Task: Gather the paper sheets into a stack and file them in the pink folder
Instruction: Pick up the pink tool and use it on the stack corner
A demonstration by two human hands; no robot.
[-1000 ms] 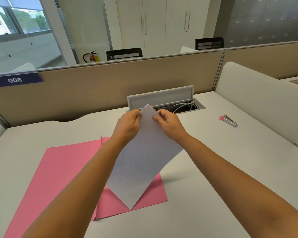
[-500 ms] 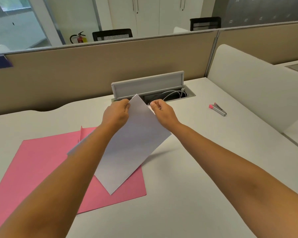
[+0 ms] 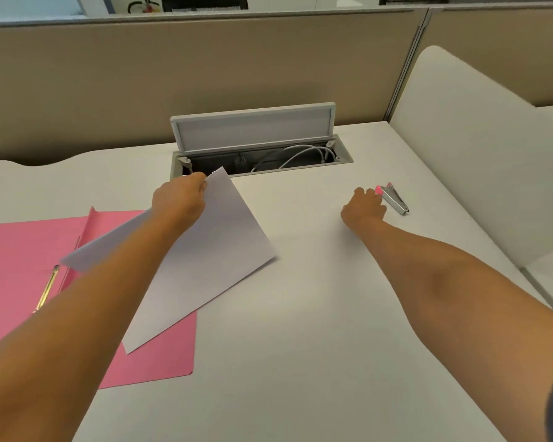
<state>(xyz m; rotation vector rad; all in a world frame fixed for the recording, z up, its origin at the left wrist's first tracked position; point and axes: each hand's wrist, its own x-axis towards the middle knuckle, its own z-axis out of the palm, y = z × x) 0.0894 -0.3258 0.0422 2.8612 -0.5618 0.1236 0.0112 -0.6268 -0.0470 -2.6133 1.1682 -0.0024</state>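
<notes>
My left hand (image 3: 179, 202) pinches the top corner of a stack of white paper sheets (image 3: 211, 263), which slopes down over the right part of the open pink folder (image 3: 20, 250). The folder lies flat on the desk at the left, with a brass fastener (image 3: 47, 288) on its inner spine. My right hand (image 3: 363, 207) is stretched out to the right, fingers apart, its fingertips at the pink end of a small stapler (image 3: 393, 197). It holds nothing.
An open cable hatch (image 3: 256, 135) with white cords sits at the desk's back edge, just beyond the paper's top corner. A beige partition (image 3: 205, 65) runs behind it. A white divider panel (image 3: 479, 148) bounds the desk on the right.
My right hand let go of the paper and reached right to the stapler. The left hand keeps the sheets and has lowered them toward the desk. The camera tilted down.
</notes>
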